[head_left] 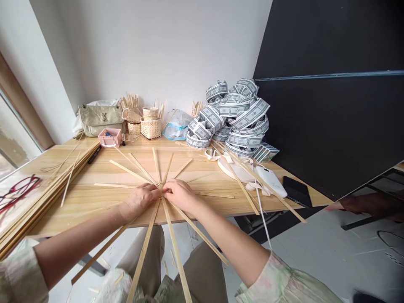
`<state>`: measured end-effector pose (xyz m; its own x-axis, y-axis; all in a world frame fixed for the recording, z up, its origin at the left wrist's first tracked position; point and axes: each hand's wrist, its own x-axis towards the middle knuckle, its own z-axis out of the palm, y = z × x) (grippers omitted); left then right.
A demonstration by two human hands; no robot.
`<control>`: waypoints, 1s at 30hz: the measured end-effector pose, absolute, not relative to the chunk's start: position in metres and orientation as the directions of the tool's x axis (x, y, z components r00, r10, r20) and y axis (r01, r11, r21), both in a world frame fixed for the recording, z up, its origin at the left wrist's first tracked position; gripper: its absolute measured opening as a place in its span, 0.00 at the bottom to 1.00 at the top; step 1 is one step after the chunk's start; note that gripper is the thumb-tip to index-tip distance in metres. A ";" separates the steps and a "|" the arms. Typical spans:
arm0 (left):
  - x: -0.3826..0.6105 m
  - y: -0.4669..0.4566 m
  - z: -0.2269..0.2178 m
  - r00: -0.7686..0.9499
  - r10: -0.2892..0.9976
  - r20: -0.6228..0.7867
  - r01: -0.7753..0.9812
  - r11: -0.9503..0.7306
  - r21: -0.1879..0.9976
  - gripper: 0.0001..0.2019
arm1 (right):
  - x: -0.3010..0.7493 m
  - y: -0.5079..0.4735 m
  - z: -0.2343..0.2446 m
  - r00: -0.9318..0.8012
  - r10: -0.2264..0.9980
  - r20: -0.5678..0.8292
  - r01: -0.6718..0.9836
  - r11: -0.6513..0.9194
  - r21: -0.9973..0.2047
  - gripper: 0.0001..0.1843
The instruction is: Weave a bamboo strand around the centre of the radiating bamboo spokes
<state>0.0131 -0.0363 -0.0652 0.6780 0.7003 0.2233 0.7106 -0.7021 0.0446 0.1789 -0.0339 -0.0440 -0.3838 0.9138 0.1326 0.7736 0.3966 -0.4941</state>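
Several thin bamboo strips (143, 170) lie crossed in a star on the wooden table (94, 198), fanning out from one centre. My left hand (142, 198) and my right hand (180, 194) meet at that centre, fingers curled and pressed on the crossing of the strips. Some strips (176, 252) stick out past the table's front edge over my lap.
At the back stand small woven baskets (150, 127), a pink box (109, 137), a beige bag (100, 117), a plastic bag (176, 125) and a pile of patterned boxes (235, 118). A bundle of long strips (47, 189) lies left. A white device (269, 180) and black phone (296, 190) lie right.
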 end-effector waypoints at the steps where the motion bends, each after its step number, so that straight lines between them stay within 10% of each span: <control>1: 0.013 -0.036 -0.066 0.675 0.701 0.230 0.711 -0.701 0.053 0.10 | 0.177 -0.032 -0.043 -0.398 0.909 0.121 0.767 0.402 -0.500 0.06; 11: 0.007 -0.026 -0.071 0.618 0.708 0.341 0.663 -0.703 0.259 0.06 | 0.180 -0.026 -0.069 -0.382 0.912 0.152 0.467 0.333 -0.819 0.05; 30: 0.009 -0.027 -0.071 0.680 0.653 0.332 0.640 -0.750 0.165 0.10 | 0.185 -0.032 -0.065 -0.384 0.896 0.222 0.624 0.429 -0.653 0.06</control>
